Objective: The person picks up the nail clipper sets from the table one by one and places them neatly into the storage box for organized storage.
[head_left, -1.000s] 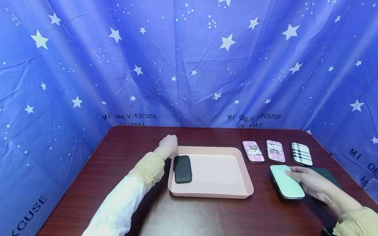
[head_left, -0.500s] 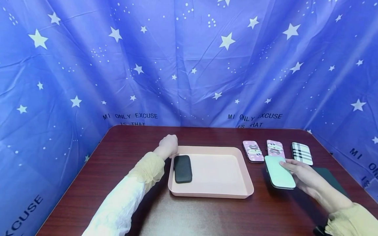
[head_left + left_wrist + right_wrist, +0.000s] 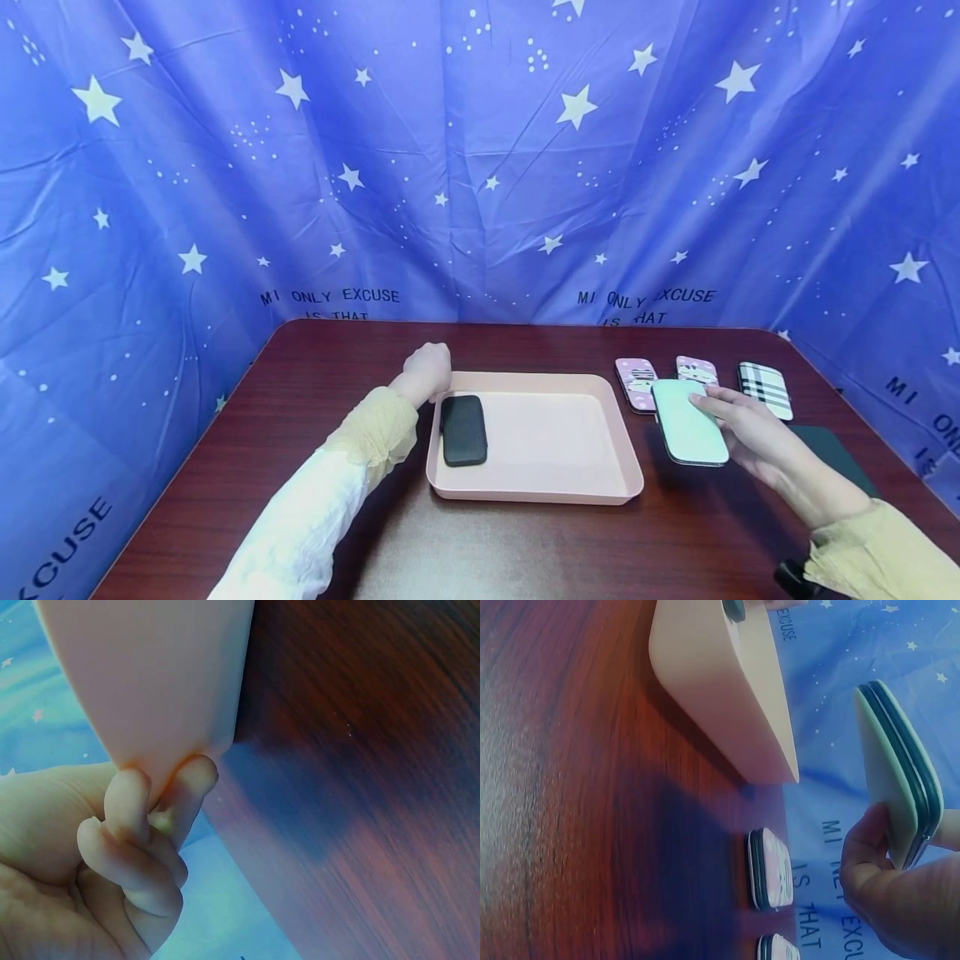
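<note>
Mint-green, rounded rectangular case [image 3: 686, 425] is held above the table, just right of the tray, pinched between the thumb and fingers of the right hand [image 3: 761, 437]. The scene is set on a dark red-brown, wood-grained table [image 3: 480, 554], on which a soft glare is cast near the front edge. It is enclosed by a creased blue fabric curtain [image 3: 480, 179], printed with pale stars, dots and black lettering. At the far left corner of the shallow, pale pink, round-cornered tray [image 3: 551, 494], the wall is pinched by the left hand [image 3: 429, 369], its other fingers curled in. Within the tray, along its left side, a black, finely textured oblong case [image 3: 465, 431] is laid. Two pink patterned cases [image 3: 636, 375] and a black-and-white plaid case [image 3: 765, 389] are lined up at the far right; the pink pair is partly hidden by the mint one. Its smooth faces are separated by dark edging, seen from the right wrist. A dark green flat object [image 3: 832, 458] is partly covered by the right forearm.
</note>
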